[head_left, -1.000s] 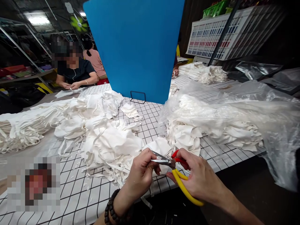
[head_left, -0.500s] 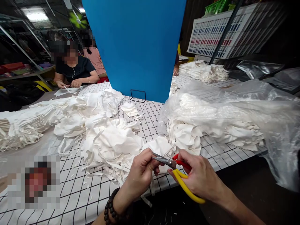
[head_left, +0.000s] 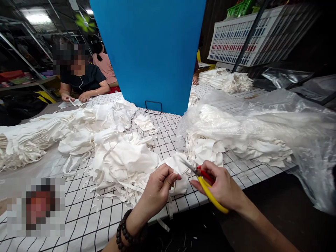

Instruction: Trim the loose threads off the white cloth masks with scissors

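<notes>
My left hand [head_left: 161,183], with dark beads at the wrist, is closed in a pinch on a white cloth piece [head_left: 181,186]; a thin strip hangs below the fingers. In my right hand [head_left: 223,183] is a pair of scissors [head_left: 211,194] with one red and one yellow handle. Their blades point up and left, apart from my left fingertips, and are slightly blurred. Just left of my hands lies a loose heap of white cloth pieces [head_left: 126,154]. A clear plastic sheet [head_left: 236,105] partly covers another white pile on the right.
A large blue panel [head_left: 152,52] stands on the grid-patterned table [head_left: 86,224]. Stacked white pieces [head_left: 15,140] lie at the left. Across the table a person [head_left: 84,80] handles white cloth. A white crate [head_left: 236,38] sits at the upper right. The table's front edge runs beneath my hands.
The scissors have moved away from my left fingertips, where their blades were, and now point higher. My left hand stays in nearly the same place, fingers still pinched.
</notes>
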{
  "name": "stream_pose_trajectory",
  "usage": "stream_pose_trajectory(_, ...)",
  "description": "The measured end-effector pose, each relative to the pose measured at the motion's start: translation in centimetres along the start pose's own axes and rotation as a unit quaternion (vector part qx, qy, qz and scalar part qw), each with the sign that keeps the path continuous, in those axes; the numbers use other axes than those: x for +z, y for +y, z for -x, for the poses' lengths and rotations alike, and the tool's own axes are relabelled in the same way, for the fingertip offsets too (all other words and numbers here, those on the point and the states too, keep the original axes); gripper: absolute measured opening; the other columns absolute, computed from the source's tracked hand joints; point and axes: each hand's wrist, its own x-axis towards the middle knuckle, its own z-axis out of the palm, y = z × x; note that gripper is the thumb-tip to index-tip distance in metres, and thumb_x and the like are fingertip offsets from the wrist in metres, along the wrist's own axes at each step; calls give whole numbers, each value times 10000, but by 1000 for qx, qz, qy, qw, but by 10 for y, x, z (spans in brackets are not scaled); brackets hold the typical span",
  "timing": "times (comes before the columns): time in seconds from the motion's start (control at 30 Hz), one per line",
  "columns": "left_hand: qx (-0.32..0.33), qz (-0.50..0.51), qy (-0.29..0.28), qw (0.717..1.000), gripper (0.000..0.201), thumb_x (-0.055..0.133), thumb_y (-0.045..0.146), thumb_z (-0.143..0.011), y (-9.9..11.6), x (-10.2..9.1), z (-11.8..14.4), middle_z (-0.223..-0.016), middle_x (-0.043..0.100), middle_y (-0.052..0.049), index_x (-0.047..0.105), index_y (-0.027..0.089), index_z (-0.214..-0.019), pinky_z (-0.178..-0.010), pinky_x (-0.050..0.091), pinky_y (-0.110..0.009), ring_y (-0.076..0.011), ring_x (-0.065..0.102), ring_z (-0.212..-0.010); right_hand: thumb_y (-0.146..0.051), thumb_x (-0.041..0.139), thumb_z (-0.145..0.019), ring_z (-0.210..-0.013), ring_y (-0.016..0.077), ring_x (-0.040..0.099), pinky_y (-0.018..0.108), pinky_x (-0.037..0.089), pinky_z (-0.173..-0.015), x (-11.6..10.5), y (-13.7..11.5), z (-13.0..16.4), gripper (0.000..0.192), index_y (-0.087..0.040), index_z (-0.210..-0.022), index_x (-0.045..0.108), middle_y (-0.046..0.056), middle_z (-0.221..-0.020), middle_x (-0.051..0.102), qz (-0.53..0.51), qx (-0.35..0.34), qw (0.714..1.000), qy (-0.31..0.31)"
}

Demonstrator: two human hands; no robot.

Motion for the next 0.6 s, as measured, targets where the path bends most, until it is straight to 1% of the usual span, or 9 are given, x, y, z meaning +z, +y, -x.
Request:
stream_pose_trajectory(0.07, -13, -109, -1, 994, 169, 495, 325, -939, -13, 6, -1, -994, 574, -80, 573, 178, -971, -802, 491, -328, -195, 597, -880, -431, 709, -728, -538, 119, 484, 207, 374, -477, -8, 13, -5, 345, -237, -727, 424, -45, -627, 551, -19, 45, 999, 22)
stream_pose_trajectory(0.13, -27, -208, -15, 978, 297, 588, 336, -872, -31, 15, -1, -1146, 537, -128, 526, 167, -1108, -831, 489, -374, -245, 585, -975, -450, 702, -728, -537, 125, 489, 212, 375, -479, -17, 28, -10, 351, -236, -698, 426, -46, -599, 542, 0, 86, 995, 51)
stream_pose_trajectory(0.2, -35, -277, -42, 959, 299, 582, 300, -858, -47, 22, -3, -1118, 557, -129, 525, 162, -1117, -779, 496, -373, -259, 594, -949, -456, 702, -716, -533, 132, 498, 223, 377, -484, -24, 44, -14, 342, -236, -683, 442, -45, -586, 550, 39, 125, 988, 77)
stream_pose_trajectory(0.3, -38, -308, -68, 948, 88, 501, 210, -869, -55, 13, -13, -900, 619, -75, 578, 177, -896, -710, 483, -327, -223, 609, -810, -442, 708, -690, -575, 167, 571, 248, 404, -511, -29, 66, -19, 305, -242, -693, 479, -22, -631, 619, 84, 181, 974, 109)
stream_pose_trajectory(0.37, -44, -307, -40, 950, 72, 520, 201, -835, -47, -12, -24, -804, 628, -53, 574, 186, -790, -688, 475, -309, -206, 605, -745, -419, 699, -689, -639, 195, 624, 265, 433, -541, -30, 73, -20, 258, -246, -732, 514, 0, -703, 669, 92, 205, 967, 116)
stream_pose_trajectory(0.47, -54, -325, 92, 940, 117, 547, 282, -817, -23, -72, -41, -802, 640, -39, 599, 185, -854, -653, 473, -287, -185, 601, -693, -352, 659, -720, -737, 206, 663, 275, 470, -595, -23, 70, -19, 172, -249, -809, 554, 20, -826, 707, 44, 203, 974, 92)
stream_pose_trajectory(0.53, -54, -401, 203, 892, 225, 528, 372, -833, -9, -114, -50, -824, 630, -32, 608, 174, -904, -704, 476, -292, -181, 603, -724, -319, 643, -734, -752, 206, 668, 282, 478, -606, -12, 61, -16, 148, -243, -832, 562, 30, -862, 712, 3, 188, 981, 44)
stream_pose_trajectory(0.57, -51, -441, 231, 866, 284, 468, 392, -868, -3, -131, -53, -855, 617, -28, 611, 156, -933, -766, 468, -301, -176, 611, -791, -309, 644, -735, -743, 208, 666, 288, 477, -603, -5, 56, -14, 150, -238, -838, 561, 34, -861, 712, -7, 178, 984, 19)
stream_pose_trajectory(0.6, -54, -481, 237, 843, 345, 406, 392, -899, 2, -144, -56, -909, 602, -38, 611, 126, -977, -821, 452, -328, -182, 611, -869, -297, 645, -735, -729, 212, 662, 296, 471, -598, 4, 51, -13, 151, -233, -841, 558, 36, -849, 710, -7, 166, 986, -2)
